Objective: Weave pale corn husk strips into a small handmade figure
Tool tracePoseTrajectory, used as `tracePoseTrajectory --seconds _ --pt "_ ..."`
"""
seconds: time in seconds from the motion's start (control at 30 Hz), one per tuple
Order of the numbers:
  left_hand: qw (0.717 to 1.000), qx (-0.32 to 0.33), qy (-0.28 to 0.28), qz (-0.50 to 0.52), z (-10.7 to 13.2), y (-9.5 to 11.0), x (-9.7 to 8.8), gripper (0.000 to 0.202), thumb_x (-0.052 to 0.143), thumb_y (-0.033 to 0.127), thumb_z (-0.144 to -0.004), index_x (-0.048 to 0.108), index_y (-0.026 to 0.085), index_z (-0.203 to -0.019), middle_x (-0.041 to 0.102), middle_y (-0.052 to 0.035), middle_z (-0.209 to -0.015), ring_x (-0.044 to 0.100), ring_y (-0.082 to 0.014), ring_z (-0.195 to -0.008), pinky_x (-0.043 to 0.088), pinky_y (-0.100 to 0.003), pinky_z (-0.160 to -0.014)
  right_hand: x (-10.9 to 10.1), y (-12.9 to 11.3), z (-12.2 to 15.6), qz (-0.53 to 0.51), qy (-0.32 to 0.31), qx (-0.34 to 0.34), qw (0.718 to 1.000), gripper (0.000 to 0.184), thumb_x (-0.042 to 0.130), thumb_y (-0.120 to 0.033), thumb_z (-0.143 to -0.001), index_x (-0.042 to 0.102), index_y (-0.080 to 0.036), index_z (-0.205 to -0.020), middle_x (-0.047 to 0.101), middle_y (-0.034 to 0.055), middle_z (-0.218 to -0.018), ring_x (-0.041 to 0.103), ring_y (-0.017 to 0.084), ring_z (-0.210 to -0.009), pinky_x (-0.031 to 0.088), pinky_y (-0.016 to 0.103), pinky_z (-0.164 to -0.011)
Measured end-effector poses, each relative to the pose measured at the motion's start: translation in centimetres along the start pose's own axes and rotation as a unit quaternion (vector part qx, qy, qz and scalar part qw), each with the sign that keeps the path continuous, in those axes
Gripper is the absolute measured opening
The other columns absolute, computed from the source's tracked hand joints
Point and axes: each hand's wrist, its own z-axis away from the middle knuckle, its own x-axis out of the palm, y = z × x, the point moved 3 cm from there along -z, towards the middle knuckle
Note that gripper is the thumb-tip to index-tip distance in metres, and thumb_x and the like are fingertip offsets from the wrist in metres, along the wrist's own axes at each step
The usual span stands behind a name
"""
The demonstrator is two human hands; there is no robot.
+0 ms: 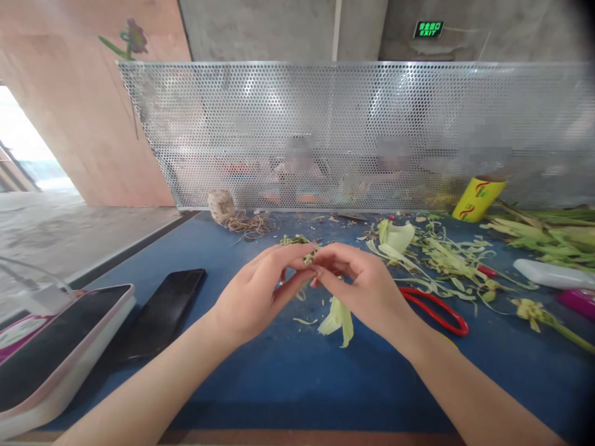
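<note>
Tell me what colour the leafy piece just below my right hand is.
The leafy piece is pale yellow-green; it shows best in the head view.

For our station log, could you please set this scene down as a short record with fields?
Left hand: fingertips at a small pale-green plant piece
Right hand: fingertips at the same piece
Just below, in view: pale-green leafy strip
Surface: blue tabletop with scattered plant scraps
Left side: flat black rectangular phone
Right side: red loop-shaped handle
Back: silver perforated metal screen
</note>
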Motion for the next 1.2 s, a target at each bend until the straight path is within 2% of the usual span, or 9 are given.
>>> tracePoseTrajectory --seconds 0.1,0.27,0.4,0.5,0.6,0.77,0.93,1.07,1.2 --pt "1.000 0.023 -0.010 0.005 0.1 0.0 0.1 0.040 0.058 0.008 -0.073 0.043 0.016 -0.110 0.064 -0.0018 -0.084 0.060 -0.0098 -0.076 0.048 -0.020 -0.070 -0.3 -0.2 0.0 0.017 0.032 -0.022 0.999 0.021 0.053 -0.012 -0.073 0.061 -0.023 -0.089 0.066 -0.0003 -0.082 0.061 0.013 -0.075 0.051 0.025 -0.068" --pt "0.999 0.023 0.016 0.024 0.3 0.1 0.2 0.042 0.058 0.006 -0.073 0.041 0.020 -0.109 0.062 -0.0010 -0.085 0.058 -0.0099 -0.075 0.048 -0.021 -0.068 -0.6 -0.4 -0.3 0.051 0.047 -0.006 0.998 0.013 0.057 -0.013 -0.071 0.066 -0.021 -0.075 0.067 0.0009 -0.078 0.061 0.015 -0.077 0.049 0.029 -0.072" --pt "0.990 -0.104 0.005 0.099 0.6 -0.3 0.9 0.045 0.062 0.014 -0.070 0.040 0.020 -0.109 0.056 -0.0001 -0.079 0.056 -0.0116 -0.071 0.048 -0.024 -0.063 -0.6 -0.2 -0.3 0.032 0.043 0.008 0.998 0.010 0.057 -0.016 -0.071 0.065 -0.020 -0.075 0.066 0.0009 -0.074 0.060 0.015 -0.072 0.049 0.028 -0.067" --pt "0.959 -0.219 -0.012 0.181 0.7 -0.7 1.6 0.043 0.060 0.017 -0.070 0.039 0.018 -0.108 0.053 -0.0002 -0.077 0.056 -0.0120 -0.070 0.049 -0.024 -0.061 -0.6 0.1 -0.4 0.018 0.041 0.038 0.998 0.009 0.057 -0.019 -0.071 0.065 -0.020 -0.074 0.066 0.0024 -0.075 0.060 0.016 -0.073 0.049 0.028 -0.065" --pt "0.920 -0.294 -0.028 0.256 0.5 -0.8 1.9 0.040 0.057 0.016 -0.072 0.039 0.018 -0.108 0.058 -0.0016 -0.080 0.059 -0.0129 -0.076 0.049 -0.024 -0.064 -0.6 0.5 -0.4 -0.013 0.036 0.063 0.997 0.007 0.058 -0.022 -0.071 0.065 -0.020 -0.071 0.066 0.0027 -0.074 0.060 0.015 -0.072 0.049 0.028 -0.065" --pt "0.886 -0.350 -0.039 0.303 0.2 -0.7 1.6 0.036 0.058 0.019 -0.072 0.044 0.017 -0.105 0.063 -0.0017 -0.076 0.061 -0.0129 -0.073 0.049 -0.021 -0.060 -0.7 0.7 -0.4 -0.043 -0.008 0.078 0.996 0.010 0.057 -0.027 -0.073 0.064 -0.021 -0.072 0.064 0.0017 -0.074 0.059 0.014 -0.068 0.048 0.026 -0.062" --pt "0.867 -0.368 -0.052 0.333 0.2 -0.8 1.5 0.037 0.060 0.018 -0.070 0.045 0.017 -0.103 0.062 -0.0004 -0.074 0.059 -0.0108 -0.061 0.048 -0.021 -0.054 -0.9 0.3 -0.4 0.020 -0.017 0.029 0.999 0.010 0.054 -0.026 -0.076 0.061 -0.020 -0.071 0.062 0.0005 -0.071 0.057 0.012 -0.064 0.047 0.023 -0.058" --pt "0.806 -0.396 -0.058 0.437 0.4 -1.0 2.0 0.034 0.061 0.016 -0.070 0.045 0.016 -0.100 0.060 0.0009 -0.071 0.057 -0.0082 -0.052 0.048 -0.021 -0.052 -1.2 -0.8 -0.1 0.117 0.042 -0.093 0.988 0.007 0.056 -0.017 -0.075 0.059 -0.019 -0.069 0.063 0.0012 -0.071 0.058 0.013 -0.066 0.047 0.024 -0.061" --pt "0.693 -0.439 -0.056 0.570 0.6 -1.0 2.5 0.031 0.060 0.012 -0.070 0.047 0.015 -0.098 0.060 0.0015 -0.068 0.056 -0.0072 -0.050 0.048 -0.021 -0.050 -1.4 -1.4 0.3 0.161 0.058 -0.198 0.965 0.010 0.055 -0.013 -0.075 0.059 -0.021 -0.072 0.064 0.0018 -0.073 0.059 0.014 -0.070 0.048 0.027 -0.065"
